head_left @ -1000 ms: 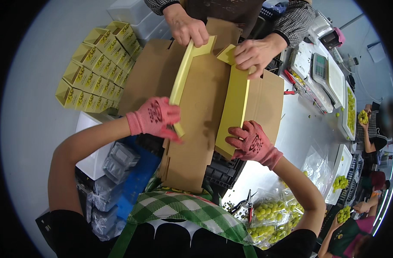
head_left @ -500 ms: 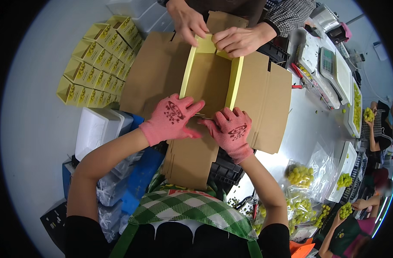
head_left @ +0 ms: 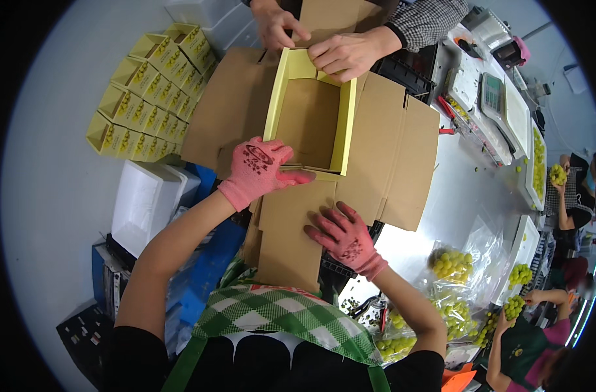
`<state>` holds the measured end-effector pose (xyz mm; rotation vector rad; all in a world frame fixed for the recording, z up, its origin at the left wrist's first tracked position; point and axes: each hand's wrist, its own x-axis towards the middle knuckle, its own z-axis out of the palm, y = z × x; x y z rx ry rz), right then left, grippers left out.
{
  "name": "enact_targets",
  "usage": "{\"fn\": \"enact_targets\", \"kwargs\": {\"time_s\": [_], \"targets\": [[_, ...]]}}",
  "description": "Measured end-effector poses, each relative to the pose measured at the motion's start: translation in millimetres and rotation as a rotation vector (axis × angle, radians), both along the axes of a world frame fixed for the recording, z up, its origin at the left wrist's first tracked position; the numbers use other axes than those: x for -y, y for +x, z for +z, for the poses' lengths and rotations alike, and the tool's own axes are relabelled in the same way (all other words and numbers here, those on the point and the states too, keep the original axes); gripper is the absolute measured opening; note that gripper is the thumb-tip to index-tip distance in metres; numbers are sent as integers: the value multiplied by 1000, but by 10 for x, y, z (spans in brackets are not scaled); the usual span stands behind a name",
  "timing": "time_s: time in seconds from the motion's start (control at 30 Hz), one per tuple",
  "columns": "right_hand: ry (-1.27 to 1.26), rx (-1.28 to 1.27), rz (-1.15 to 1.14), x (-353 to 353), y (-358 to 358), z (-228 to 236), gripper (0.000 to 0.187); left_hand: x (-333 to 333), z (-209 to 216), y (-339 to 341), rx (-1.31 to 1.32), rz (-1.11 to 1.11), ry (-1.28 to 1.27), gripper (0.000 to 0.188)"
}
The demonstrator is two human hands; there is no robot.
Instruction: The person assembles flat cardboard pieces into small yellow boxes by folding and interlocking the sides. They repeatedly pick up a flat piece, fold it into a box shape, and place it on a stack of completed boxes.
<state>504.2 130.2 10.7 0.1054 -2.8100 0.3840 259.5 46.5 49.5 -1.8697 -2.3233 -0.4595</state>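
A yellow-walled cardboard box with a brown inside stands on a larger, unfolded brown carton. At its near left corner my left hand, in a pink glove, grips the box, with the thumb along the near wall. My right hand, gloved the same way, is apart from the box. Its fingers are spread over the carton's near flap, and it holds nothing. Across from me, another person's bare hand holds the box's far edge. That person's other hand is beside the far left corner.
Stacked yellow boxes with grape pictures stand at the left, above a white foam box. On the metal table at the right are a scale, bagged green grapes and clippers. Other people handle grapes farther right.
My right hand has let go of the box's near right corner and come down over the near flap, fingers spreading. The box has shifted slightly left; my left hand stays at its corner.
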Motion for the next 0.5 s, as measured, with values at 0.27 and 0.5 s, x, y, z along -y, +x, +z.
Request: {"fn": "enact_targets", "kwargs": {"time_s": [0.27, 0.5], "targets": [[-223, -485, -360, -326, -558, 253, 37, 45, 42, -232, 482, -151, 20, 28], [-354, -635, -530, -223, -781, 39, 45, 241, -65, -263, 1698, -296, 199, 56]]}}
